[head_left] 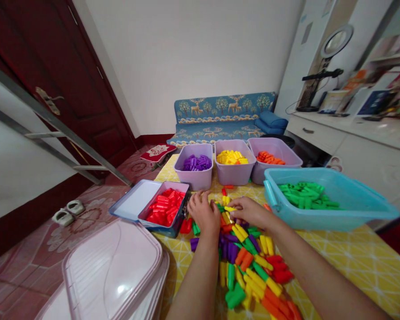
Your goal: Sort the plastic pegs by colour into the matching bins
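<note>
A mixed pile of short plastic tube-like pieces (248, 258) in red, orange, yellow, green and purple lies on the table. My left hand (205, 215) rests over the pile's far left part, beside the red box, its fingers bent but apart; no piece shows in it. Between the fingertips of my right hand (250, 211) is a yellow plastic piece (230, 208), held just above the pile. Red pieces (166, 206) fill the opened tin-like box (184, 209) left of my left hand. What lies under both palms is hidden.
Behind the pile stand lilac bins of purple (196, 163), yellow (232, 157) and orange pieces (270, 158). A turquoise tub (346, 218) with green pieces (308, 195) sits right. Pale lids (113, 266) are stacked left. Beyond are a blue sofa (220, 129) and a ladder (53, 124).
</note>
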`<action>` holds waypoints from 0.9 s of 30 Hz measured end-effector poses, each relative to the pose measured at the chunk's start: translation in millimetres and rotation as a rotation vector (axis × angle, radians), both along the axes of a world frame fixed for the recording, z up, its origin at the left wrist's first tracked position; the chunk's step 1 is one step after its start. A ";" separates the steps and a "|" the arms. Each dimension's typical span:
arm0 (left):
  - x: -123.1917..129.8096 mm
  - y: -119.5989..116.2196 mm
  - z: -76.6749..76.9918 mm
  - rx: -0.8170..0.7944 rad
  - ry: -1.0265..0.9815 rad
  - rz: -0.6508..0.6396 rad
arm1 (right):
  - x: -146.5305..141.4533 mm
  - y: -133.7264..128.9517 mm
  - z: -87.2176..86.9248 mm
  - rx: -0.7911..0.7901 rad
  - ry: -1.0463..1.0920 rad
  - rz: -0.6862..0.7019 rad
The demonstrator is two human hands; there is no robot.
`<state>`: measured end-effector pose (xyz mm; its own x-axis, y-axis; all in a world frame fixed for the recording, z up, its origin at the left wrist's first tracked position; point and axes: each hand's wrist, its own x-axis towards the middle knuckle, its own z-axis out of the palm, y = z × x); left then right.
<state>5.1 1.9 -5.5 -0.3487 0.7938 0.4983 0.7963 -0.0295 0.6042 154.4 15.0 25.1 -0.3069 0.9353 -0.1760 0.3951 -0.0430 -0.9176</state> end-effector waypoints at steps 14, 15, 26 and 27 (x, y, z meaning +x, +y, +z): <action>0.3 4.4 -7.0 -0.341 0.127 -0.148 | 14.9 -44.2 13.6 0.519 -0.079 -0.119; 0.2 4.1 -6.3 -0.347 0.128 -0.157 | 19.9 -60.0 2.1 0.569 -0.187 -0.080; -0.6 5.5 -5.5 -0.361 0.090 -0.211 | 33.0 -99.9 -71.5 0.652 -0.628 -0.179; -0.9 5.4 -5.6 -0.359 0.086 -0.226 | 27.1 -88.7 -72.6 0.647 -0.597 -0.194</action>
